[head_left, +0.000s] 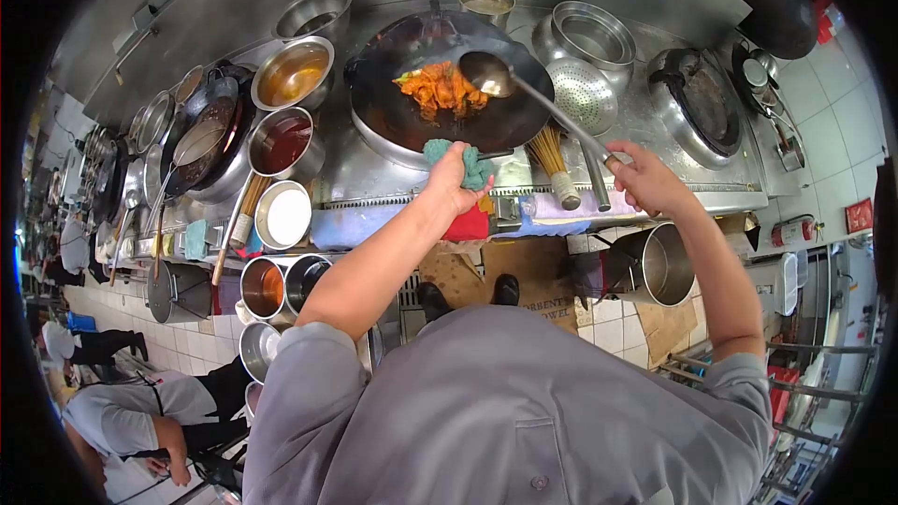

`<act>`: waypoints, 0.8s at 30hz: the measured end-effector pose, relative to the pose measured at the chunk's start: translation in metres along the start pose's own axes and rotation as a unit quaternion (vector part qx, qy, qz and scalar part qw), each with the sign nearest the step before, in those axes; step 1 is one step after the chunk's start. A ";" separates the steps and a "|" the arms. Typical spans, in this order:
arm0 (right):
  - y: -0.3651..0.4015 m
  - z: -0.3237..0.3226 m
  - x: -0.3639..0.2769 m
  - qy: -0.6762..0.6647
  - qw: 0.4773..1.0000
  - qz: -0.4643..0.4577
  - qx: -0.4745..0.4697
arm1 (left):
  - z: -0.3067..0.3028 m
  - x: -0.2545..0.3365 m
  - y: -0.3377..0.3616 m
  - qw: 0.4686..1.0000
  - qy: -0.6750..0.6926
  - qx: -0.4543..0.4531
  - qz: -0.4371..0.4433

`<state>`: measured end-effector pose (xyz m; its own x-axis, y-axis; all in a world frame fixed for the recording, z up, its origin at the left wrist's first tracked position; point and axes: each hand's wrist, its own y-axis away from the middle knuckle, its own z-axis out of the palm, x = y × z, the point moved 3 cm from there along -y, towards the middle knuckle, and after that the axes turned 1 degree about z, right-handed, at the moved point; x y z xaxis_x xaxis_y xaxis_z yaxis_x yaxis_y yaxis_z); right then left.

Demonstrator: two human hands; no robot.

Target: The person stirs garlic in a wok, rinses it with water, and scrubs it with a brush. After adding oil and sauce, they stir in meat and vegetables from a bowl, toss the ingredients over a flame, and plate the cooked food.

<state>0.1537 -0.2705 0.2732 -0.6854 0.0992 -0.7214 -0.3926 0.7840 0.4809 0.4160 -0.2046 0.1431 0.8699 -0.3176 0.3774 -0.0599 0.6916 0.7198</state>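
A large black wok (383, 98) sits on the range in front of me, with glossy orange pieces of food (440, 91) in its middle. My left hand (451, 178) is closed on a bunched green cloth (475, 168), pressed at the wok's near rim; the cloth hides whether the fingers grip the rim itself. In my right hand (647, 180) is the long handle of a ladle (561, 114). Its dark bowl is tilted inside the wok, just right of the food. Below that handle lie a perforated strainer (582, 93) and a bamboo brush (554, 164).
Left of the wok stand a bowl of amber liquid (292, 77), a pot of dark red sauce (281, 142) and a container of white contents (283, 215). Another burner (697, 103) is on the right. An empty-looking metal pot (668, 264) hangs low. A person (140, 416) is at lower left.
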 end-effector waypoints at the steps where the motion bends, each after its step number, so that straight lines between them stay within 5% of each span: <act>1: 0.001 -0.002 0.000 -0.058 0.998 0.035 -0.002 | 0.000 -0.007 -0.003 1.000 0.000 -0.001 -0.001; 3: 0.002 0.005 -0.011 -0.106 0.993 0.053 -0.007 | -0.011 -0.025 -0.017 0.990 -0.093 0.039 0.101; 5: -0.001 0.012 -0.021 -0.151 0.986 0.068 -0.011 | -0.041 -0.059 -0.048 0.934 -0.189 0.052 0.298; 8: 0.005 0.029 -0.044 -0.319 0.936 0.091 -0.113 | -0.073 -0.090 -0.069 0.878 -0.243 0.088 0.403; 9: 0.007 0.028 -0.048 -0.317 0.938 0.090 -0.113 | -0.072 -0.092 -0.063 0.899 -0.218 0.098 0.366; 11: 0.015 0.036 -0.050 -0.535 0.809 0.124 -0.209 | -0.065 -0.088 -0.045 0.920 -0.197 0.109 0.322; 13: 0.011 0.041 -0.045 -0.561 0.781 0.127 -0.242 | -0.036 -0.069 -0.008 0.994 -0.056 0.064 0.072; 16: 0.008 0.056 -0.038 -0.669 0.661 0.173 -0.294 | -0.017 -0.047 0.034 0.998 0.053 0.012 -0.007; 21: 0.024 0.060 -0.040 -0.700 0.628 0.161 -0.298 | -0.013 -0.023 0.002 0.988 0.145 -0.012 -0.053; 24: 0.024 0.062 -0.036 -0.662 0.689 0.083 -0.281 | -0.012 -0.015 0.009 0.992 0.116 -0.039 -0.026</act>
<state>0.2072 -0.2174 0.2800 0.2655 0.9239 -0.2754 -0.8074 0.3692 0.4602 0.4083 -0.1864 0.1369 0.9606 -0.2030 0.1898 0.0190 0.7291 0.6841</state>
